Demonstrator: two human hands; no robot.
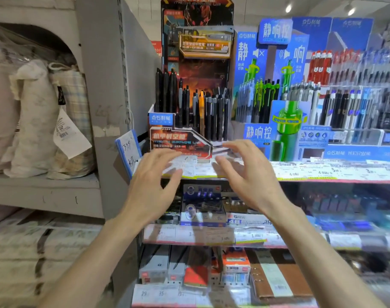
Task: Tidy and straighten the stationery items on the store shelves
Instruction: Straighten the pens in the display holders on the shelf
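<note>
A black and orange cardboard pen display (185, 138) full of upright dark pens (196, 107) stands at the left end of the upper shelf (300, 172). My left hand (154, 187) hovers in front of its lower left corner with fingers spread and holds nothing. My right hand (249, 174) hovers in front of its lower right corner, fingers spread and slightly bent, also holding nothing. Whether either hand touches the display is unclear through the blur. A blue pen display (278, 107) with green and black pens stands right beside it.
More pen racks (356, 96) fill the shelf to the right. A blue-edged handwritten price card (128, 152) hangs off the shelf's left end. Lower shelves hold boxed stationery (203, 205) and notebooks (278, 276). A grey upright (114, 85) separates bagged bedding (38, 121) on the left.
</note>
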